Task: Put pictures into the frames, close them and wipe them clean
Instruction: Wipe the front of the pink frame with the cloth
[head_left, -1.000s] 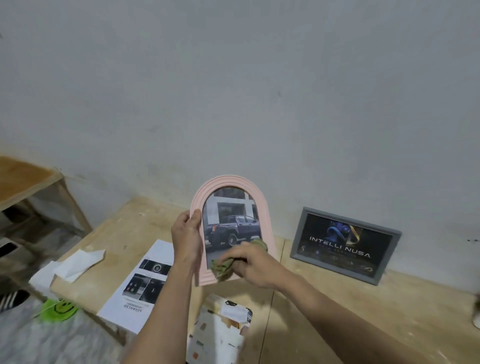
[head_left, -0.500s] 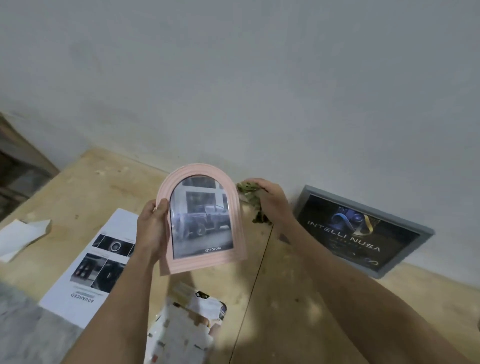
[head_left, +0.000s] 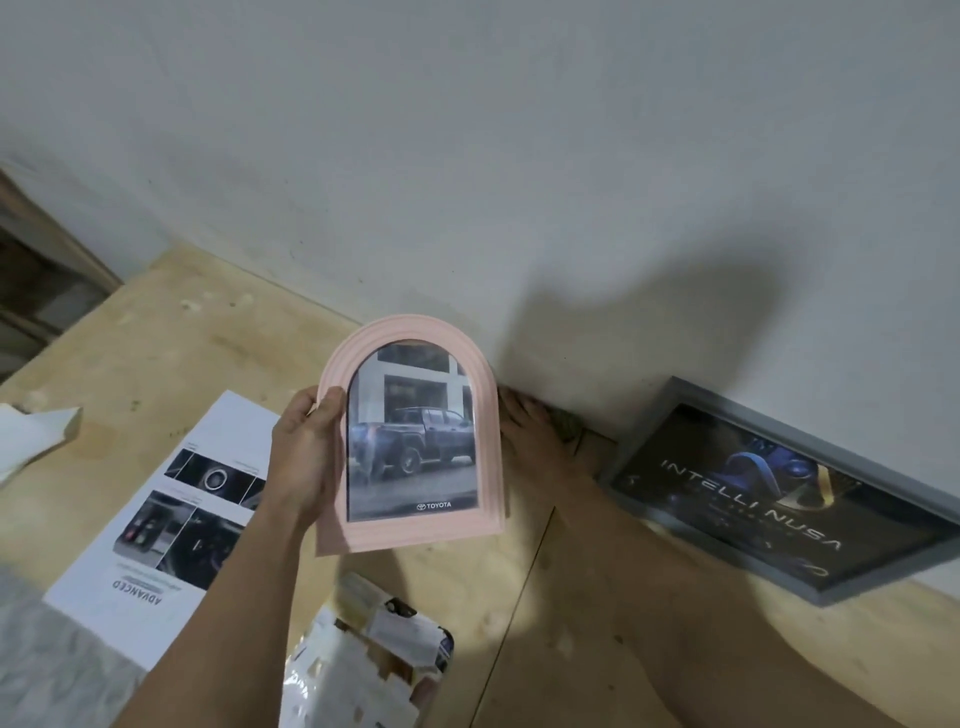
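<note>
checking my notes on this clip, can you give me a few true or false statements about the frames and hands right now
1. The left hand holds the pink arched frame by its left edge. True.
2. The pink arched frame holds a picture of a boat. False: it shows a pickup truck with the word TOYOTA.
3. The grey frame leans against the wall. True.
4. The right hand is wiping the glass of the pink arched frame. False: it is behind that frame by the wall, at the green cloth.
5. The printed sheet lies right of the grey frame. False: it lies at the left.
</note>
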